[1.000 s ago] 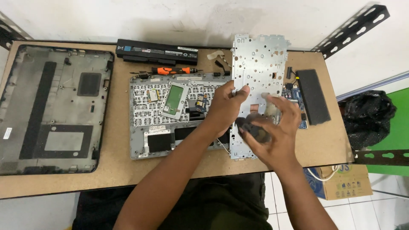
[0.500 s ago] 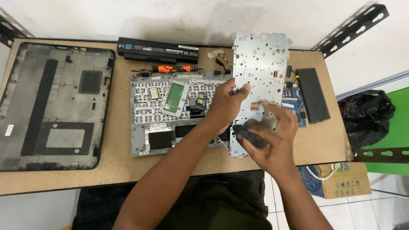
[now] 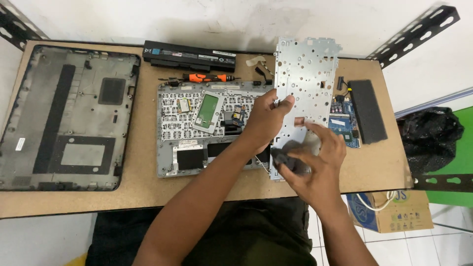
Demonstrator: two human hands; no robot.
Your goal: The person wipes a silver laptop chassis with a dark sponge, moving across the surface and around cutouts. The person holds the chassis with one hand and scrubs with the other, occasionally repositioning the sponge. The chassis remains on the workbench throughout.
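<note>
Left hand [image 3: 266, 120] pinches the left edge of a perforated silver metal keyboard backing plate [image 3: 308, 74], thumb on top, fingers curled under. Right hand [image 3: 315, 165] closes around a dark grey rag [image 3: 288, 157] pressed on the plate's lower part. Plate lies on the wooden table [image 3: 148, 189], between an opened grey laptop palmrest chassis [image 3: 177, 128] and a blue circuit board [image 3: 345, 123]. Black laptop battery [image 3: 189, 55] sits along the back edge.

Bright, even overhead light, soft shadows, sharp focus, slight wide-angle bending at edges.
</note>
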